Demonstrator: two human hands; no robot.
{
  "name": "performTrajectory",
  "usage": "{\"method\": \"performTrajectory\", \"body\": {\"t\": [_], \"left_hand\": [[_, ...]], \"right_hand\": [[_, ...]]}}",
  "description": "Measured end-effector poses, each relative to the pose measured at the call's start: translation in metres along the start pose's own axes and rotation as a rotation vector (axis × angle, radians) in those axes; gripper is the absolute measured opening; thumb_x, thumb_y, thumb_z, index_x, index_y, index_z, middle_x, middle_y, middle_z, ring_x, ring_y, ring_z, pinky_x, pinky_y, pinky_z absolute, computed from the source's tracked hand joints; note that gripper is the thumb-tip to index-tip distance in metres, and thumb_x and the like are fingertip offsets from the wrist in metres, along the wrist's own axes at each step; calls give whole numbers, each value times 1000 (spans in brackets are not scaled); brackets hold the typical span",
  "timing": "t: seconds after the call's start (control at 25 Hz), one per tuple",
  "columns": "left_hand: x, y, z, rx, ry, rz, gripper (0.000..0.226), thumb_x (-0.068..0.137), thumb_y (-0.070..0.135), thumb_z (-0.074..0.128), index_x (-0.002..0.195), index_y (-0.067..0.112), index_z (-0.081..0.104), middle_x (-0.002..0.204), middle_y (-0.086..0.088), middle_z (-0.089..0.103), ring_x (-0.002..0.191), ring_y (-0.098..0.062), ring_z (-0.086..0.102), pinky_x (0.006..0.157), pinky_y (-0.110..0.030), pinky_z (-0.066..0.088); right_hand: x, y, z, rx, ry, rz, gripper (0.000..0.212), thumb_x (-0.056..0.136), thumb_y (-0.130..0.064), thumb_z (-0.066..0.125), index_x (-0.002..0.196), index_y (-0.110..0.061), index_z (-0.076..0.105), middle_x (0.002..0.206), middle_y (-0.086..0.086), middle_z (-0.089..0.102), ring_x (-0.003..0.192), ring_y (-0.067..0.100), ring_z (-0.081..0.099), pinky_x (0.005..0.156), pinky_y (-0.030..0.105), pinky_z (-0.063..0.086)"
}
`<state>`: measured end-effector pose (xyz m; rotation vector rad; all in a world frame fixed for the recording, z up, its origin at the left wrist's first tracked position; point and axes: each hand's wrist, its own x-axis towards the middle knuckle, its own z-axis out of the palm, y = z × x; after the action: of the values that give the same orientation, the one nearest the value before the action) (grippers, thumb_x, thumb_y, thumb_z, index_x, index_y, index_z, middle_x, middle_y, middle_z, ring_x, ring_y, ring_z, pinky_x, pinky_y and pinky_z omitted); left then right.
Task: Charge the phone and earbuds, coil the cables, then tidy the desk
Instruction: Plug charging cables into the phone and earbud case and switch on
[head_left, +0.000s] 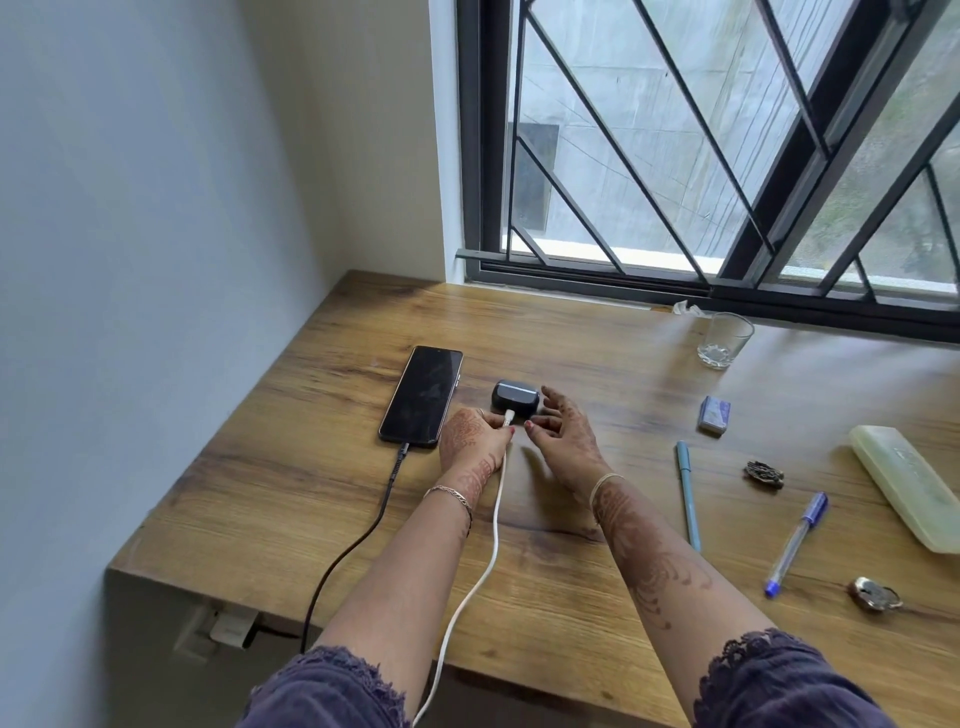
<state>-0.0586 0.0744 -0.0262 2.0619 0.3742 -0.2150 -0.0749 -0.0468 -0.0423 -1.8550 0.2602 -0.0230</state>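
On a wooden counter (571, 519), the left hand (470, 441) pinches a white cable (493, 535) plug at the dark earbuds case (515, 399); the right hand (563, 434), fingers spread and relaxed, hovers beside the case. A plugged-in phone (422, 395) lies left.

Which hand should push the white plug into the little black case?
Left. The left hand pinches the white plug, which is right in front of the earbuds case. The right hand is open beside the case, holding nothing; it could probably steady it.
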Motion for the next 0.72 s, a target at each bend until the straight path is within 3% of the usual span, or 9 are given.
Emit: {"method": "performTrajectory", "body": {"t": [0.24, 0.4, 0.56, 0.72], "left_hand": [[-4, -4, -3, -28, -74, 18, 25, 81, 37, 71, 98, 19, 74, 89, -6, 74, 83, -21, 71, 80, -38, 59], [-20, -11, -22, -158, -94, -45, 15, 81, 29, 73, 88, 16, 72, 70, -6, 68, 56, -16, 63, 65, -38, 61], [-40, -26, -56, -201, -82, 28, 10, 84, 21, 69, 91, 15, 72, 69, -1, 66, 59, -14, 63, 67, -38, 61], [-67, -55, -99, -195, -84, 116, 3, 84, 22, 66, 85, 22, 69, 87, -5, 72, 73, -20, 67, 78, -39, 60]], "right_hand": [[-7, -2, -4, -14, -5, 45, 59, 91, -9, 63, 144, -20, 39, 138, 13, 43, 112, 17, 55, 100, 43, 50], [-26, -13, 0, -49, 35, 31, 56, 91, -13, 62, 142, -20, 41, 139, 8, 43, 113, 21, 57, 99, 35, 48], [-63, -34, 24, -97, 117, -51, 46, 90, -16, 63, 134, -16, 49, 130, 9, 50, 111, 20, 58, 102, 39, 47], [-113, -53, 64, -54, 107, -97, 40, 92, -13, 59, 131, -16, 52, 131, 6, 53, 113, 18, 56, 99, 40, 49]]}}
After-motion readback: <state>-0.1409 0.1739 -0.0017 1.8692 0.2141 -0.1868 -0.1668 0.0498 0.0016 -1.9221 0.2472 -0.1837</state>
